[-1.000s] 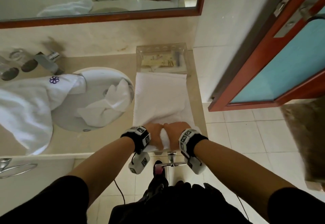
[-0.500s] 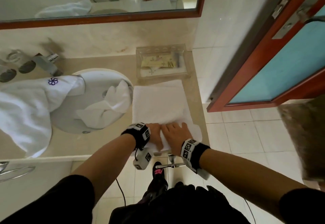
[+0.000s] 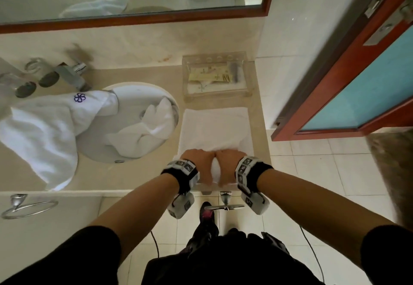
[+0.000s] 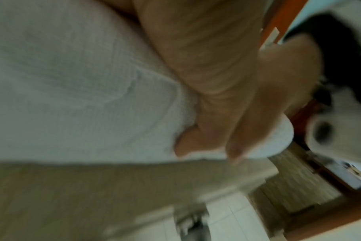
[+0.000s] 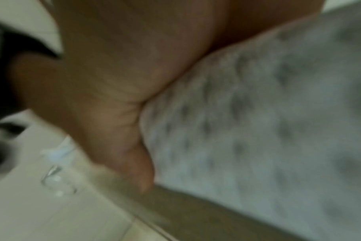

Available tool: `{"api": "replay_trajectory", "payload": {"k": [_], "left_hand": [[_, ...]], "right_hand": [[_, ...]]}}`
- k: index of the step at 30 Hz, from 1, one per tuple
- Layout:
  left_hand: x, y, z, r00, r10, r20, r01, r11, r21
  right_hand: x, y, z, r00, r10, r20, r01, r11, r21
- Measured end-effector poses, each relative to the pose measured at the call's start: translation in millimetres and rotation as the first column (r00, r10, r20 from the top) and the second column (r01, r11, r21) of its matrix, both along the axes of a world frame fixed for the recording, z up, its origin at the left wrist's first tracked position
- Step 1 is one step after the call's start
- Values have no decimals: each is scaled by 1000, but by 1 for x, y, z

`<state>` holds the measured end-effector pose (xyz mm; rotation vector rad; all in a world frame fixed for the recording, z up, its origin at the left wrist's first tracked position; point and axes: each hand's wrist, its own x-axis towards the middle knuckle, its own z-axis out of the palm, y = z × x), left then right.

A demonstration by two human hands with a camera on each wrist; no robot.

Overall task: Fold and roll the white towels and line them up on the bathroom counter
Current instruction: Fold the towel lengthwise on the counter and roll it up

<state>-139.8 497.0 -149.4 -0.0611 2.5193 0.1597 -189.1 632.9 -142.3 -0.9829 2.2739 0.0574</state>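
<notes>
A white towel [image 3: 215, 128] lies flat on the beige counter [image 3: 134, 173] to the right of the sink. Its near end is rolled up at the counter's front edge. My left hand [image 3: 197, 161] and right hand [image 3: 228, 161] sit side by side on that roll, fingers curled over it and thumbs behind. In the left wrist view my thumb [image 4: 206, 97] presses into the towel [image 4: 72, 81], and the right wrist view shows my palm [image 5: 113, 81] against the towel [image 5: 258, 114]. Both wrist views are blurred.
A large white towel with a purple logo [image 3: 44, 128] drapes over the left of the sink [image 3: 134, 90], and a crumpled white cloth [image 3: 154, 123] lies in the basin. A clear acrylic tray [image 3: 216, 79] stands behind the flat towel. The faucet [image 3: 71, 74] and glasses [image 3: 13, 81] are at back left.
The hands flattened and pushed forward, then curled back over the roll. The roll has grown, and the towel's far edge has drawn away from the acrylic tray toward me.
</notes>
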Motion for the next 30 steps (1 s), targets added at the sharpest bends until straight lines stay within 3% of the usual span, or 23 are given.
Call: {"api": "replay_trajectory", "payload": {"k": [3,6,9,12,15,18,22,24,27,30], "left_hand": [[-21,-7,8,972,41,231,-86,978,189],[-27,-6,5,959,11,283,-84,966,246],[-13,1,9,988,-25,152,5,991,133],[0,13,14,982,-145,-117,143,989,-25],[10,21,11,977,-139,-161,135,990,-35],[5,12,16,994,-53,-93,58,997,51],[-20,-12,15,970,153,190,-208,926,315],[-25,-11,10,960,147,240,-221,921,321],[-16,1,2,984,154,90,-173,948,265],[-3,10,10,993,64,-103,-59,997,49]], "right_hand": [[12,4,-3,982,15,-186,-27,998,-61],[7,1,1,990,-21,-136,10,997,-82],[-6,2,12,1000,29,-11,-29,1000,-4],[-14,4,11,990,19,138,-24,999,32],[-16,1,18,972,19,233,-36,997,70],[-13,-2,23,991,17,135,-25,998,55],[-3,-1,9,973,126,-195,-111,990,85],[1,0,8,960,134,-244,-123,991,60],[-7,-2,8,956,163,-243,-152,986,63],[-19,-10,17,985,95,-145,-84,993,83]]}}
